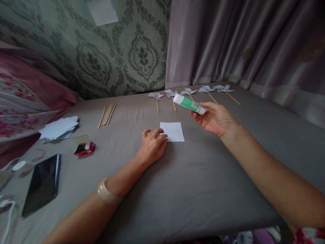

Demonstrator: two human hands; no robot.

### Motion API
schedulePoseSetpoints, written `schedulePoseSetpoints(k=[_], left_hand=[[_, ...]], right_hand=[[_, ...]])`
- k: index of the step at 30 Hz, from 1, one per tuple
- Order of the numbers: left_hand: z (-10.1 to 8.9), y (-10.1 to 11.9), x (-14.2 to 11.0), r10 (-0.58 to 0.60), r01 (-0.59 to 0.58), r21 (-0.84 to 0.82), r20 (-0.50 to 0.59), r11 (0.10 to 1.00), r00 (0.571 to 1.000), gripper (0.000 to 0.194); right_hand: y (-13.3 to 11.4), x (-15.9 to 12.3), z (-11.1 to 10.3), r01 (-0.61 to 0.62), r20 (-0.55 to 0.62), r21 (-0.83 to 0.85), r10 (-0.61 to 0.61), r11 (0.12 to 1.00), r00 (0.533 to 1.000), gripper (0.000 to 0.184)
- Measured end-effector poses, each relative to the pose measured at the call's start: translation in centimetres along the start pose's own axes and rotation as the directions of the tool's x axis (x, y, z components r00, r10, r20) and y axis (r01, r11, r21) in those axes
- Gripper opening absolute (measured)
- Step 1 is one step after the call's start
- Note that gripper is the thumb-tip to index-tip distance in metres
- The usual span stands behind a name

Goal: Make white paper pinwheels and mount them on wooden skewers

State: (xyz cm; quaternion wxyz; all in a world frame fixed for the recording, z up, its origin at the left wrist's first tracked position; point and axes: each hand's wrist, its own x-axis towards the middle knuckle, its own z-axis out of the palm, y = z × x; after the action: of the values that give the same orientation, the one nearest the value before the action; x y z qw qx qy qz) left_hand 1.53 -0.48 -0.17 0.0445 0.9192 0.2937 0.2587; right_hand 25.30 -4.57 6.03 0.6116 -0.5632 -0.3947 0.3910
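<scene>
A small white square of paper (pixel 174 131) lies flat on the grey cloth. At its left edge is my left hand (pixel 153 142), fingers bent and thumb and forefinger closed on the paper's edge. My right hand (pixel 212 118) is raised to the right of the paper, wrapped round the lower end of a glue stick (pixel 189 104). The glue stick is green and white, tilted, with its white capped end toward the upper left. Behind it, paper pinwheels on wooden sticks (pixel 188 91) lie in a row along the far side.
Several wooden sticks (pixel 108 114) lie at the back left. Nearer are a stack of white paper (pixel 59 128), an open red box (pixel 85 148) with dark contents, and a dark phone (pixel 42 184). A white cable (pixel 9 217) runs at the left edge. Curtains (pixel 215 40) hang behind.
</scene>
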Motion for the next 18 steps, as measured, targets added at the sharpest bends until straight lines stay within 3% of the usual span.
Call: schedulePoseSetpoints(k=[2,4,7,10,15,18], left_hand=[[-0.4,0.2,0.4,-0.095,0.078,-0.141,-0.114,0.987,0.989,0.020],[-0.9,0.6,0.8,-0.240,0.171,-0.369,-0.150,0.914,0.959,0.020],[-1.3,1.5,1.4,-0.412,0.273,-0.669,-0.055,0.692,0.910,0.032],[-1.4,3.1,1.7,-0.420,0.259,-0.793,0.005,0.551,0.908,0.032],[-0.8,5.7,1.6,-0.434,0.256,-0.897,0.081,0.361,0.897,0.035],[-1.1,5.8,1.1,-0.486,0.273,-0.917,0.105,0.290,0.868,0.038]], right_hand=[[0.8,-1.5,0.9,-0.185,0.040,0.274,0.181,0.944,0.983,0.007],[1.5,-3.0,2.1,-0.289,0.100,0.447,0.274,0.847,0.957,0.005],[2.3,-5.0,4.0,-0.383,0.196,0.572,0.333,0.725,0.922,0.011],[2.8,-6.3,4.9,-0.438,0.238,0.619,0.375,0.652,0.896,0.016],[4.2,-7.4,4.9,-0.435,0.284,0.516,0.331,0.738,0.900,0.021],[4.6,-8.0,5.0,-0.479,0.341,0.374,0.363,0.794,0.867,0.025]])
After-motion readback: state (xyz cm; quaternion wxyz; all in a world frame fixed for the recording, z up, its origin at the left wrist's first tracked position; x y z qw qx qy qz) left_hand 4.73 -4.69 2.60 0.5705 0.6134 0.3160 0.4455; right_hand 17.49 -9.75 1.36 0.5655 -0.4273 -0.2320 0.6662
